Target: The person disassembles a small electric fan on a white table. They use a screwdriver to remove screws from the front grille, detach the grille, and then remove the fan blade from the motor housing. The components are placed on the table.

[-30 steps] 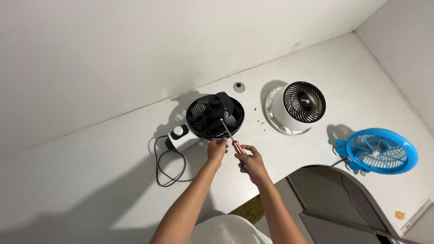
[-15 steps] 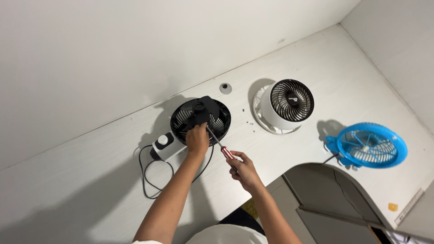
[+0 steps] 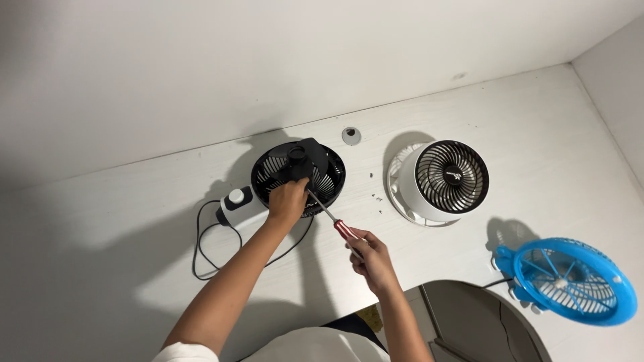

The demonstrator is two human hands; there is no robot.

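Observation:
A black round fan (image 3: pixel 298 172) lies face down on the white desk (image 3: pixel 134 221), its grille and motor hub up. My left hand (image 3: pixel 287 200) rests on its near rim, fingers curled over the grille. My right hand (image 3: pixel 370 258) grips a red-handled screwdriver (image 3: pixel 333 221) whose metal tip reaches into the fan's grille just beside my left hand. The fan's white control base (image 3: pixel 236 206) with a round knob sits to its left.
A black cord (image 3: pixel 208 245) loops on the desk left of my arm. A white fan (image 3: pixel 444 179) stands to the right, a blue fan (image 3: pixel 573 280) at the desk's right front. A small grey cap (image 3: pixel 351 136) and tiny screws (image 3: pixel 376 198) lie behind. Walls close the back and right.
My left hand moved from beside the screwdriver shaft up onto the fan's rim. The view shifted, so the fans sit further right and lower. The screwdriver stays pointed into the grille.

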